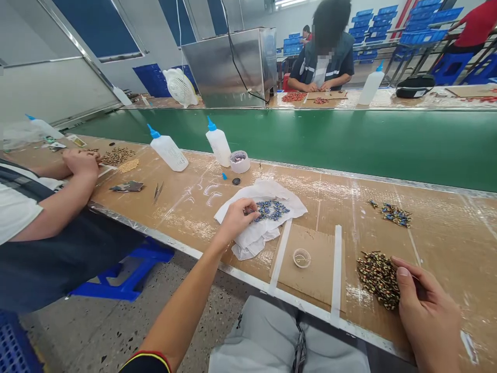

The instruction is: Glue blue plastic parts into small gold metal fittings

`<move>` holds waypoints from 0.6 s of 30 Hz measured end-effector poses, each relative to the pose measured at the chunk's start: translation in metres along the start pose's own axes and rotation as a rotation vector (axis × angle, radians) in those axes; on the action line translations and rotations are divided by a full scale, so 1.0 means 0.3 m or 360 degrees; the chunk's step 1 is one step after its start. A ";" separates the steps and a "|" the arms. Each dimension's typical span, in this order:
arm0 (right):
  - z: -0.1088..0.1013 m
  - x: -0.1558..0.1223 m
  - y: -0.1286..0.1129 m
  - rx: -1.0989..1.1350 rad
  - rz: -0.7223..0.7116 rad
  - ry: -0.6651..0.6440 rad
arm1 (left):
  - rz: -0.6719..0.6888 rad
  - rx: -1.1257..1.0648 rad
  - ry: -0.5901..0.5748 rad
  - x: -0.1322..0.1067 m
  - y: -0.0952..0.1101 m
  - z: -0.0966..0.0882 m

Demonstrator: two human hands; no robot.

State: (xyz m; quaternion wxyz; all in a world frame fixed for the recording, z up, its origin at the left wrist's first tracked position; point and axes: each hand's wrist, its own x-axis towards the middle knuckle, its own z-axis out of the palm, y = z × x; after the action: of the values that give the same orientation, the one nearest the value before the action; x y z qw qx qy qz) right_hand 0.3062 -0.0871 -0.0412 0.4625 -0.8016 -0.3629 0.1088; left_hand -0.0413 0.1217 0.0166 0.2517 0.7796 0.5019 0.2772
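Note:
My left hand point(241, 215) reaches over a crumpled white cloth point(248, 243), its fingers closed together at the edge of a pile of small blue parts point(274, 210). Whatever sits between those fingertips is too small to name. On the right, my right hand point(429, 305) is at the side of a heap of small dark-and-gold parts point(376, 277), thumb close to the index finger and the other fingers curled out of sight. Between the hands, a small clear round cup point(302, 258) with a thin piece in it stands on a cardboard square point(318, 280) edged by white strips.
Farther right lies a smaller group of blue-and-gold parts point(396, 214). White bottles with blue tips point(170, 153), a tape roll point(239, 161) and tweezers point(158, 191) lie left of centre. A green conveyor belt point(303, 134) runs behind. One co-worker's arm point(70, 202) is at left; another person sits opposite.

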 end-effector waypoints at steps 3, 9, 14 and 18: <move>0.002 0.000 -0.001 -0.0012 0.0015 -0.0011 | -0.0069 -0.0112 0.0033 -0.014 -0.010 -0.015; 0.003 -0.003 0.007 0.0016 -0.0030 0.0016 | -0.0192 -0.0308 0.0158 -0.076 -0.011 -0.036; -0.002 -0.002 0.011 -0.0015 0.0024 -0.0011 | -0.0305 -0.0511 0.0120 -0.156 0.021 -0.003; -0.008 0.000 0.003 -0.0020 0.0006 -0.0002 | -0.0420 -0.0818 -0.0102 -0.218 0.070 0.040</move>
State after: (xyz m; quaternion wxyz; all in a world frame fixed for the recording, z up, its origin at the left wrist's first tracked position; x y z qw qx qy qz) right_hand 0.3077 -0.0890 -0.0406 0.4571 -0.8051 -0.3622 0.1079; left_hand -0.0420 0.0524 0.0104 0.4907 0.6266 0.5042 0.3354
